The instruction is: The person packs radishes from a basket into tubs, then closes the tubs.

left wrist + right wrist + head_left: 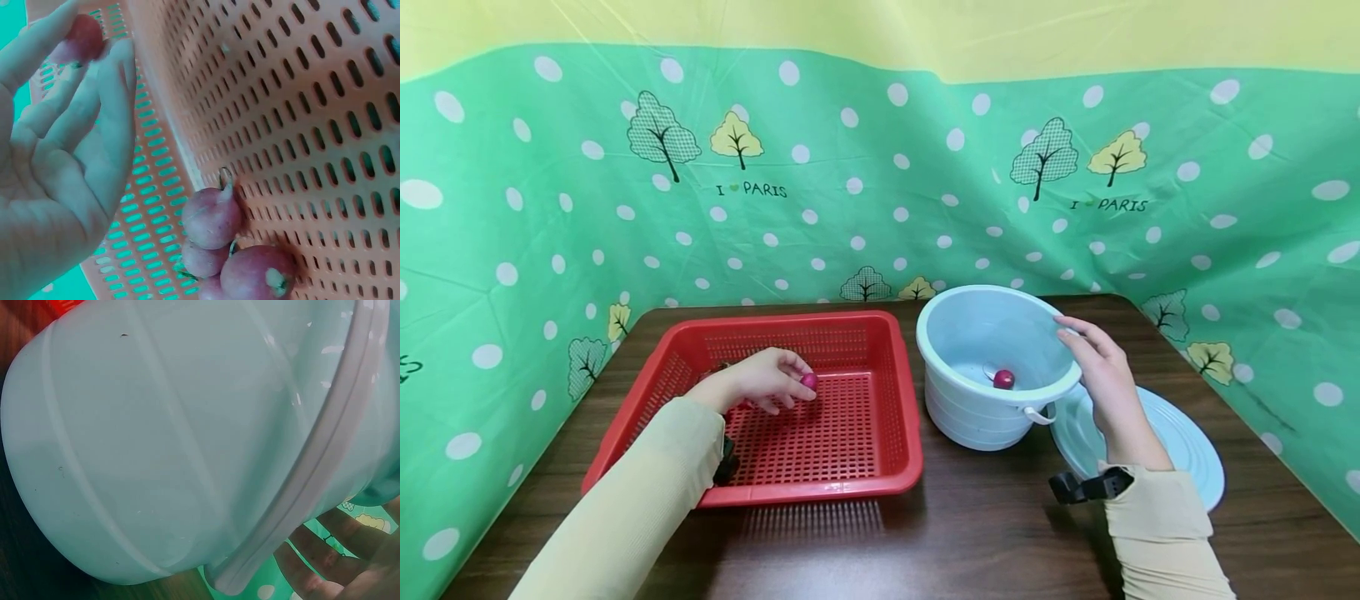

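In the head view, my left hand [767, 382] is over the red plastic basket [842, 489] and pinches a small radish [808, 381] between thumb and fingertips. The left wrist view shows this radish [81, 40] from below the palm. Several other radishes [212, 219] lie together in a corner of the basket; in the head view the left arm mostly hides them. My right hand [1105, 383] touches the right rim of a light blue bucket [973, 408] with fairly straight fingers. Inside the bucket lies one radish [1003, 379].
A round light blue lid [1187, 450] lies on the dark wooden table [962, 533], partly beneath the right wrist. The bucket's white handle [312, 462] hangs against its side. A green dotted cloth [865, 167] encloses the back and sides.
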Motion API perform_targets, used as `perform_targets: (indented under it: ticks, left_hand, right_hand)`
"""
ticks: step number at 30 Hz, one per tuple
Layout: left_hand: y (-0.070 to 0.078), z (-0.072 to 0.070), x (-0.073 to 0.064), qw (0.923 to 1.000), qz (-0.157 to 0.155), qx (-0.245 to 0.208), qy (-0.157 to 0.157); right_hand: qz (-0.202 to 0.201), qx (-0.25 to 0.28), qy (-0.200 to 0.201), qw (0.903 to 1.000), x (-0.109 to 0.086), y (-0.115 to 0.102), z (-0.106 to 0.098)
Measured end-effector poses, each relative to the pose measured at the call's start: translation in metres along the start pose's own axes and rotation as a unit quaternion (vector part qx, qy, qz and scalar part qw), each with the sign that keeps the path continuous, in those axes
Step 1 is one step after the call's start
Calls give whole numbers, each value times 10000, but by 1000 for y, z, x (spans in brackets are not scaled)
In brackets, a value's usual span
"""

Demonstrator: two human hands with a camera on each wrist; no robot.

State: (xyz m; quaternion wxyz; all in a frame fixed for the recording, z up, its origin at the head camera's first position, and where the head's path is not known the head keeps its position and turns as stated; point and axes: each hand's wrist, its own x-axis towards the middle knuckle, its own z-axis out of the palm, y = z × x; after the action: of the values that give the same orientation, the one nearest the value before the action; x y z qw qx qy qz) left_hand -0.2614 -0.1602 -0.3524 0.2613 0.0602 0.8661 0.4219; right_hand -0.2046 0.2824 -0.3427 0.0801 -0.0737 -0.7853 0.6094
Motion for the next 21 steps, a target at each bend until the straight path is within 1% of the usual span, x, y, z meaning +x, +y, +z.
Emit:
perform_targets:
  ticks: [2,4,7,9,12,17,21]
  left_hand:
    - [1,0,0,9999,59,-153,52]
    - [3,0,0,9995,185,-261,74]
    - [7,1,0,9988,304,-362,131]
    - [10,2,0,9985,387,-364,116]
    - [14,3,0,9980,426,-449,108]
    - [19,4,0,9970,578,-514,15]
    - [22,5,0,9965,605,-584,-40]
  right_hand:
    - [0,8,-4,10000,0,0,0]
    - [-10,14,0,10000,0,0,0]
    - [-16,23,-7,10000,0,0,0]
    - [-18,14,-11,10000,0,0,0]
    - [-31,3,2,10000,0,0,0]
    - [-61,-2,55,10000,0,0,0]
    - [-85,7,45,10000,0,1,0]
